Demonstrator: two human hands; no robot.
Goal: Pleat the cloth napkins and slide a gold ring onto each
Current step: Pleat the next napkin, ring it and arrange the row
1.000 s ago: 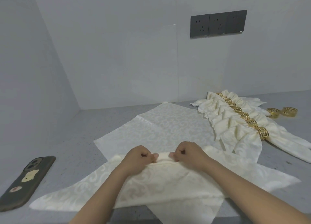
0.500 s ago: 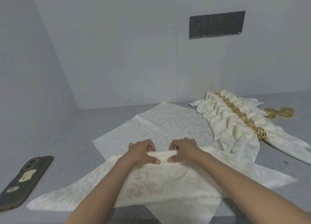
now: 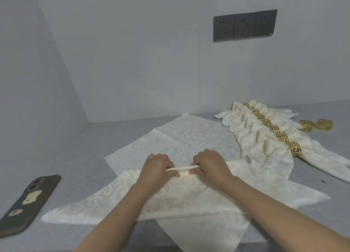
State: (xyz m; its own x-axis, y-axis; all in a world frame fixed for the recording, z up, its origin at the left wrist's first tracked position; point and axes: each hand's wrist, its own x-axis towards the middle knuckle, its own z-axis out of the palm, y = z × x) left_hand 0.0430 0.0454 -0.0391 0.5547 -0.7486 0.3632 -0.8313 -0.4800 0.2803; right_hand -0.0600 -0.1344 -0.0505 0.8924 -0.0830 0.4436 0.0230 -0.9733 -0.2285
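A pleat of the napkin (image 3: 189,193) is pinched betw. left hand (image 3: 158,167) & right hand (image 3: 210,163), fingers curled round it, on the tabletop (image 3: 79,153).

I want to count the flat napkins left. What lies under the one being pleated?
Under the napkin being pleated lies another flat napkin, reaching toward the wall, and a cloth corner pokes out at the near edge. Whether that corner is a third napkin is hidden.
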